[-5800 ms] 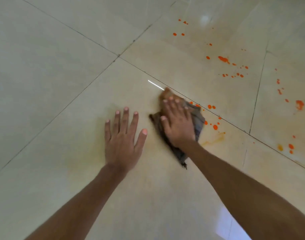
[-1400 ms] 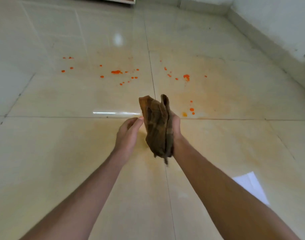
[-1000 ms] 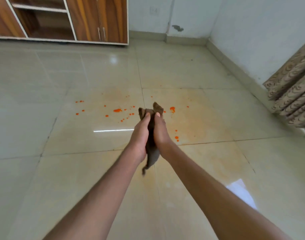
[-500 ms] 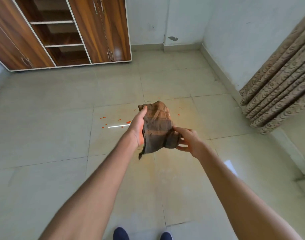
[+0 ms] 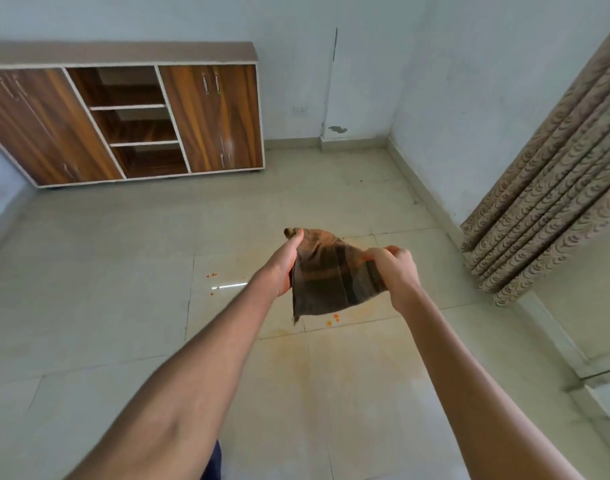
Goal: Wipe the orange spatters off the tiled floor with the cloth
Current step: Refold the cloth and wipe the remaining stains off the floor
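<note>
Seen from my remote station: a wooden cabinet (image 5: 123, 123) stands by the far wall, and orange spatters (image 5: 212, 275) dot the tiled floor (image 5: 89, 289). My left hand (image 5: 286, 265) grips the brown cloth (image 5: 331, 278) by its upper corner. The cloth is held stretched above the floor, my right hand (image 5: 397, 271) pinching the opposite edge. A patterned curtain (image 5: 556, 188) hangs at right.

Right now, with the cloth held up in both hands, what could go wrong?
1. The cloth, pinched by the left hand and right hand, looks stained; wiping with a soiled face could smear, as the orange haze suggests.
2. The orange spatters beside the light streak and below the cloth's edge are small, easy to miss; others may hide behind it.
</note>
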